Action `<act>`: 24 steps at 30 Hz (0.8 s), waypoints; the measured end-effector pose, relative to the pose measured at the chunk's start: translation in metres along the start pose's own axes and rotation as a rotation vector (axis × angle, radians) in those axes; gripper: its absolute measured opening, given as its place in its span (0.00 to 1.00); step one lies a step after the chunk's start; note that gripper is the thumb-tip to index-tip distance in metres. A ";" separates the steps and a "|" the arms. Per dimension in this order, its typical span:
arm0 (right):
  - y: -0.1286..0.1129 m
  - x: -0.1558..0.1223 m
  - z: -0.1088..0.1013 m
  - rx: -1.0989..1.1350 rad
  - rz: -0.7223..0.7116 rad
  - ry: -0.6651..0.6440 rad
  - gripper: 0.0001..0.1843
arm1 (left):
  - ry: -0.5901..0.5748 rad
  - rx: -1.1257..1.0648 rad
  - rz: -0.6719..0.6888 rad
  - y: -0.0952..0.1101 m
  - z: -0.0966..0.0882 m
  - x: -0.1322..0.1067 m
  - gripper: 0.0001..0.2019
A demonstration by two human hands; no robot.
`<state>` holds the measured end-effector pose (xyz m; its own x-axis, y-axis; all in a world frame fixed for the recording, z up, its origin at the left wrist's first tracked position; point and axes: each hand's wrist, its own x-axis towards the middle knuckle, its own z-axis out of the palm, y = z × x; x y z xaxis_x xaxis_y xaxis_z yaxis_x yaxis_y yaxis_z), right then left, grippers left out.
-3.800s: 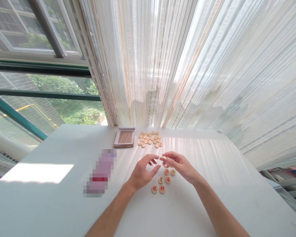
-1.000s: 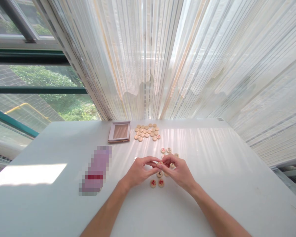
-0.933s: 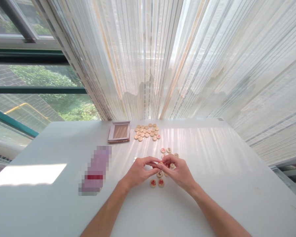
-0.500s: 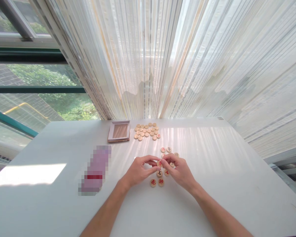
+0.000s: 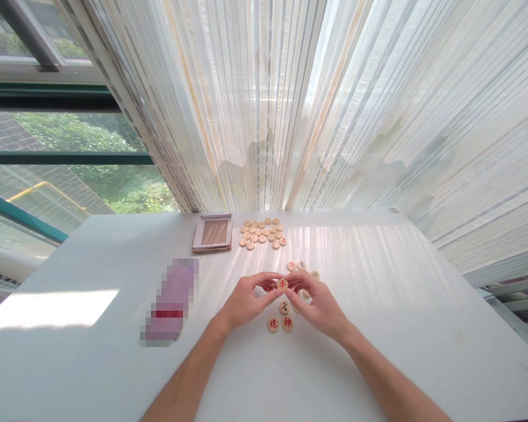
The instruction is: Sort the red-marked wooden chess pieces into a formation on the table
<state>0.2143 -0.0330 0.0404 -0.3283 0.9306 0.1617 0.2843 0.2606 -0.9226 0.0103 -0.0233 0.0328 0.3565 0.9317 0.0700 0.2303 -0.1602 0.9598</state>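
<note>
Pressure from my left grip (image 5: 256, 300) and right grip (image 5: 308, 303), narrowly pinching the red-marked disc (image 5: 282, 285) between them, could turn uneven; it might slip toward the black-marked disc (image 5: 284, 308) at six o'clock.

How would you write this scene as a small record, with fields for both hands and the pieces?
Held piece: round, pale, red character facing the camera
Left hand: pinches the held piece at its left edge
Right hand: pinches it at its right edge
Front row: two red-marked pieces, side by side
Behind front row: one black-marked piece
Around right hand: loose pieces, some partly hidden
Far group: pale pieces, most without legible characters
Box: shallow, left of far group
Purple item: pixelated, unidentifiable
Table: white
</note>
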 end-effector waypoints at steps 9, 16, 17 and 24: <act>0.002 -0.001 0.002 -0.016 -0.057 0.039 0.08 | -0.028 -0.086 -0.033 -0.003 -0.001 0.001 0.15; 0.007 -0.004 0.004 -0.038 -0.120 0.068 0.07 | -0.020 -0.129 -0.050 -0.007 0.002 0.000 0.15; 0.007 -0.004 0.004 -0.041 -0.130 0.069 0.07 | -0.017 -0.131 -0.058 -0.007 0.002 0.000 0.15; 0.007 -0.005 0.007 -0.083 -0.160 0.051 0.05 | 0.008 -0.111 -0.091 -0.006 0.003 0.002 0.14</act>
<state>0.2119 -0.0377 0.0312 -0.3296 0.8869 0.3236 0.3066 0.4248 -0.8518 0.0118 -0.0218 0.0266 0.3317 0.9432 -0.0169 0.1593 -0.0383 0.9865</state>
